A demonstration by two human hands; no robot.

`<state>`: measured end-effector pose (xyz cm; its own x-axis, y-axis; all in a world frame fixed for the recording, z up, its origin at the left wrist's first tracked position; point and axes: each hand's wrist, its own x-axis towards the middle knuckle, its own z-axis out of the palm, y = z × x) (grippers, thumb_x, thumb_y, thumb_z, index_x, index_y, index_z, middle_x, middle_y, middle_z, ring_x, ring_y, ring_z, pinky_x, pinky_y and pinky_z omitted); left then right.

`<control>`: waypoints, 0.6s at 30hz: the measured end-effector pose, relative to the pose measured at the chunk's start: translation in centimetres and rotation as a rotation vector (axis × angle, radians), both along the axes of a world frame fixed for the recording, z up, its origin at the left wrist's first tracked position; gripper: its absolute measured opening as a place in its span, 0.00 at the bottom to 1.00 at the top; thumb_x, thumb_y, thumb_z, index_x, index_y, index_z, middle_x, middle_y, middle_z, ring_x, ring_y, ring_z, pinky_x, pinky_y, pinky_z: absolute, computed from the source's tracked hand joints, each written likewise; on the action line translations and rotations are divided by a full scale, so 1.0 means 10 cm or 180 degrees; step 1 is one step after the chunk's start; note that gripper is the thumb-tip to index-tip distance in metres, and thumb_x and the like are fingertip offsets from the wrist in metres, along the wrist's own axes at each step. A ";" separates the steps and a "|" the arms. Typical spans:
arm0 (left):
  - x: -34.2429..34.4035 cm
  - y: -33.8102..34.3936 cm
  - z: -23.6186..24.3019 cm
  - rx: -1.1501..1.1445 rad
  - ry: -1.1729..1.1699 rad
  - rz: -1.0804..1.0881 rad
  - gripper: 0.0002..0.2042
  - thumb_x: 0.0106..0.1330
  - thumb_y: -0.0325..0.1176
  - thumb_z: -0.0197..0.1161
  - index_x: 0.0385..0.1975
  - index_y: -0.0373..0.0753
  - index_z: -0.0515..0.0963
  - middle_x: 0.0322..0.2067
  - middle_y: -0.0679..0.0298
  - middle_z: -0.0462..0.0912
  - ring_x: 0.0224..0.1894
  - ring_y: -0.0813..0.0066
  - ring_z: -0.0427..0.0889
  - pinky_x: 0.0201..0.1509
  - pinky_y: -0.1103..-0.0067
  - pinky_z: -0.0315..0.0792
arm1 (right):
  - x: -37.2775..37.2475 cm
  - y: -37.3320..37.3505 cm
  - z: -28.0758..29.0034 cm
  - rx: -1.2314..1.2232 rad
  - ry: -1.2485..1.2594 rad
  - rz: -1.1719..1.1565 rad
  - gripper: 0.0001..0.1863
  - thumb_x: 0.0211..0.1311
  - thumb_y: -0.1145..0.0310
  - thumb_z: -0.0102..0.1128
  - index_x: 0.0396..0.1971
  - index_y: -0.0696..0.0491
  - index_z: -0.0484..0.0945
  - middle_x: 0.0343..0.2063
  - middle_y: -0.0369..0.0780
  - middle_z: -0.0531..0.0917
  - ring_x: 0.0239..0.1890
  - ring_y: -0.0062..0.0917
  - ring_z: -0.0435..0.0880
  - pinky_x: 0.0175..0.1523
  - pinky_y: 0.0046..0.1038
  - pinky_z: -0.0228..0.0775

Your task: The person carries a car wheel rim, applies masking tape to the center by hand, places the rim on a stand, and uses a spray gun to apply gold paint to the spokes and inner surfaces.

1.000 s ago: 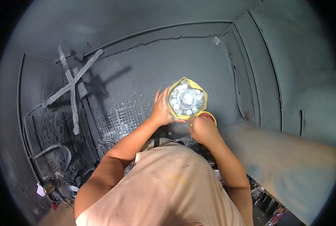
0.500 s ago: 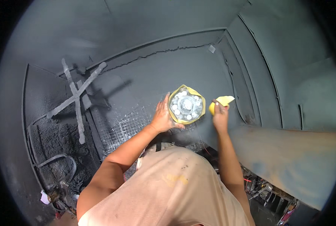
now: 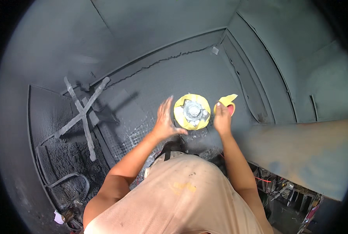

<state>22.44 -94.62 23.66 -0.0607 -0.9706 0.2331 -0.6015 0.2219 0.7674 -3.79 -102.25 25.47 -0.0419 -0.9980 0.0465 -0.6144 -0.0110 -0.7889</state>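
Note:
A round metal hub-like part [image 3: 193, 110] stands upright in front of me, its silvery raised centre showing. Yellow masking tape [image 3: 199, 125] rings it and lies folded inward over its outer face. To its left is my left hand [image 3: 165, 121], fingers spread and thumb stretched toward the part's lower edge; whether the thumb touches it I cannot tell. On the right, my right hand [image 3: 222, 121] grips a roll of yellow masking tape [image 3: 231, 107] with a reddish inside, and a loose tape end sticks up from it.
Grey-coated walls surround the space. At left stands a cross-shaped grey frame [image 3: 83, 111] above a crusted dark block [image 3: 66, 165]. A pale curved panel [image 3: 295, 152] lies at right, with cluttered tools and wires [image 3: 287, 191] below it. A perforated grate [image 3: 131, 138] lies beneath my left forearm.
My left hand has come off the part's side and spread its fingers. The tape edge, which stood up around the rim, now lies folded inward over the white round spots.

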 end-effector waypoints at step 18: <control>-0.62 0.07 0.36 0.0642 -0.1005 0.0377 0.72 0.35 0.65 0.81 0.73 0.24 0.45 0.73 0.36 0.50 0.77 0.37 0.46 0.78 0.47 0.41 | 0.27 -0.27 -0.17 -0.0723 0.0920 -0.0032 0.27 0.78 0.53 0.43 0.58 0.61 0.79 0.49 0.55 0.79 0.55 0.49 0.77 0.64 0.45 0.64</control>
<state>16.28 -93.90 27.30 0.0162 -0.9996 0.0246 -0.8274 0.0004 0.5616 -1.13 -104.92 23.79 -0.0044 -0.9604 0.2784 -0.8126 -0.1588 -0.5608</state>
